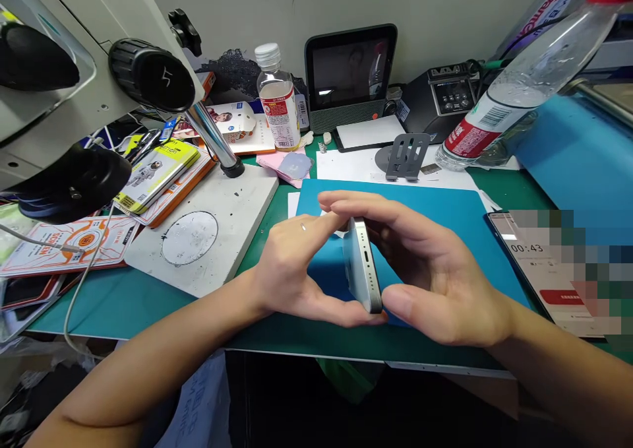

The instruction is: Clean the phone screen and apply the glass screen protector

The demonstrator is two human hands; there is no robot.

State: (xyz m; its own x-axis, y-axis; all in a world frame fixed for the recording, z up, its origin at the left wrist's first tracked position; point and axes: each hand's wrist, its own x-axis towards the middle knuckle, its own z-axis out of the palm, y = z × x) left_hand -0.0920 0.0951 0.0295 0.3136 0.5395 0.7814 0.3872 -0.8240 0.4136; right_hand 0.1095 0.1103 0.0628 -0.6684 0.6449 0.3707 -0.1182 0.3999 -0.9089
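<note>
A silver smartphone (366, 263) is held on its long edge above a blue mat (440, 200). Its bottom edge, with the charging port and speaker holes, faces me. My left hand (297, 266) grips it from the left, thumb under the lower side and fingers at the upper side. From the right, my right hand (448, 280) curves around it, fingertips at the top and thumb against the lower corner. The phone's screen side is turned to the right and hidden from me.
A microscope (99, 72) overhangs its white base (237, 217) at left. Behind stand a drink bottle (279, 105), a display (351, 72) and a grey phone stand (408, 158). A large bottle (494, 118) leans at right, near another phone (534, 276). Boxes (158, 171) are stacked left.
</note>
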